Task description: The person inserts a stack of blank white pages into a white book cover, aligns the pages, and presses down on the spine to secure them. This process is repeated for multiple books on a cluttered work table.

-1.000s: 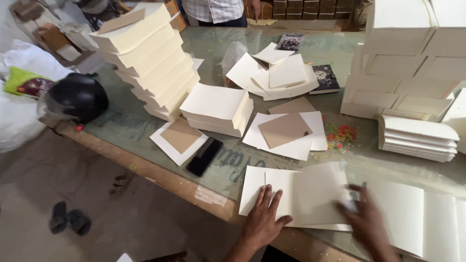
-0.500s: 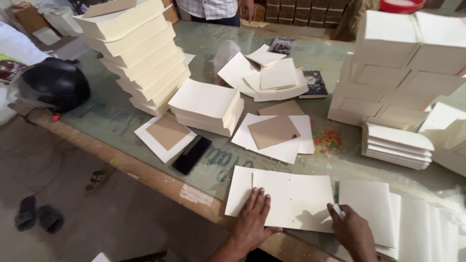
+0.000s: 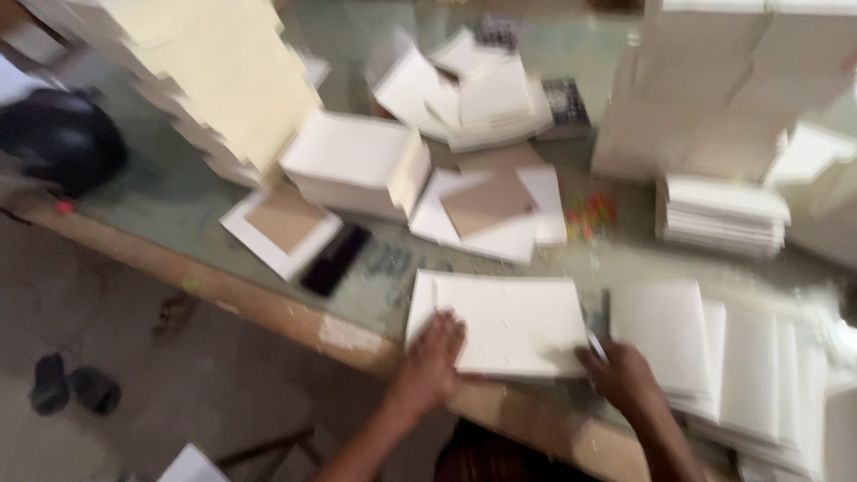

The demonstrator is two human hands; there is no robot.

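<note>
1. The blur smears everything; the round black object [image 3: 61, 140] far left is hard to make out.
2. Your left hand [image 3: 433, 361] lies flat, fingers spread, on the white folded paper sheet [image 3: 504, 323] at the table's near edge.
3. Your right hand [image 3: 620, 375] touches its right corner; you cannot tell its grip.

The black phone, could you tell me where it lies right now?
In the head view, the black phone lies left of centre near the table's front edge, beside the white-framed brown card.
</note>
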